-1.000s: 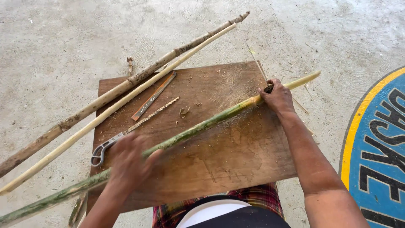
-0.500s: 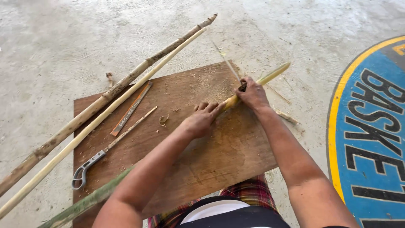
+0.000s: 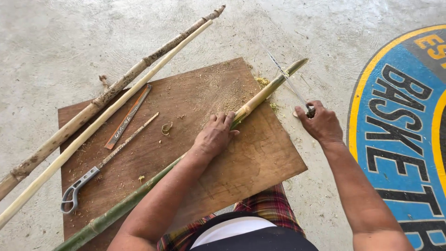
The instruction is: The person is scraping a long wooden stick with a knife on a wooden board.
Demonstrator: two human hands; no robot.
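Note:
A long green bamboo stalk [image 3: 267,92] lies slantwise across a brown wooden board [image 3: 260,162] on the concrete floor. My left hand [image 3: 214,135] presses down on the stalk near its middle, just below a node. My right hand [image 3: 320,123] is off the board's right edge, shut on the handle of a thin-bladed saw [image 3: 285,79]. The blade reaches up and to the left and crosses the stalk near its far tip. Sawdust is strewn over the board's upper part.
Two long poles, one dark and knobbly [image 3: 116,88], one pale and smooth [image 3: 100,121], lie along the board's left side. On the board rest a loose saw blade with a metal handle [image 3: 104,160] and a flat dark strip [image 3: 127,116]. A painted blue floor marking [image 3: 399,121] is at right.
My left hand slid up the stalk to near the node. My right hand moved off the stalk to the right with the saw. Sawdust now covers the upper board.

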